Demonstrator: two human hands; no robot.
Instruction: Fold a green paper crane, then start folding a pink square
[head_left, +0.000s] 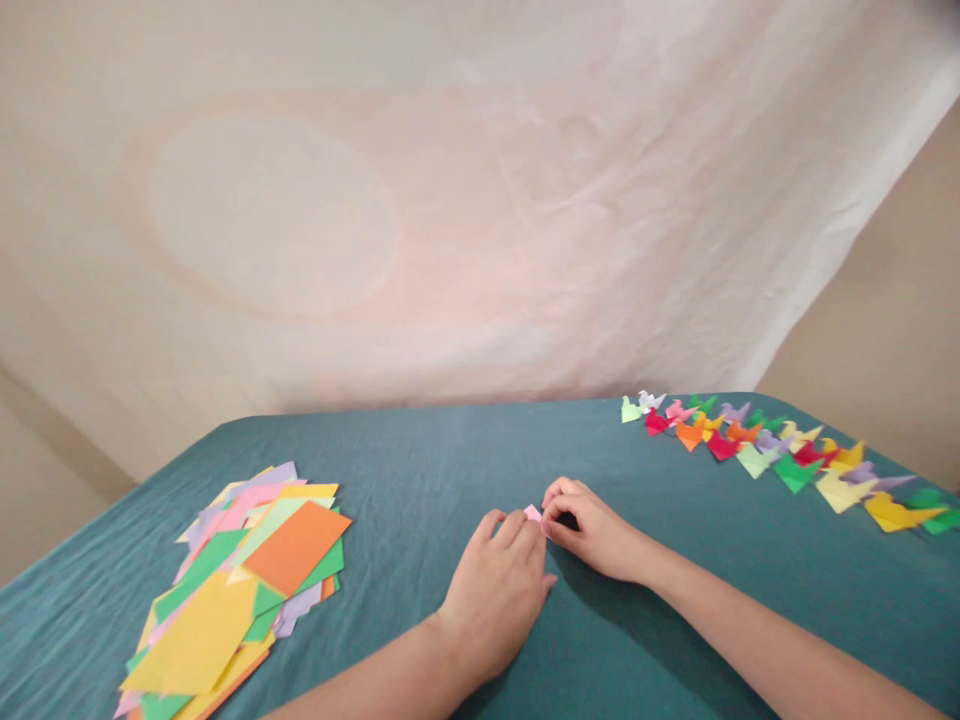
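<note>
A small piece of folded pink paper (532, 513) lies at the middle of the table, mostly covered by my fingers. My left hand (502, 580) rests over it, palm down, with its fingers bent onto the paper. From the right, my right hand (585, 525) pinches the paper's edge between thumb and forefinger. The paper's full shape is hidden.
Loose coloured paper sheets (247, 580) are heaped on the left of the green-blue tablecloth (420, 480). Several folded paper birds (757, 455) stand in slanting rows at the right. Behind the table hangs a pale cloth (465, 220).
</note>
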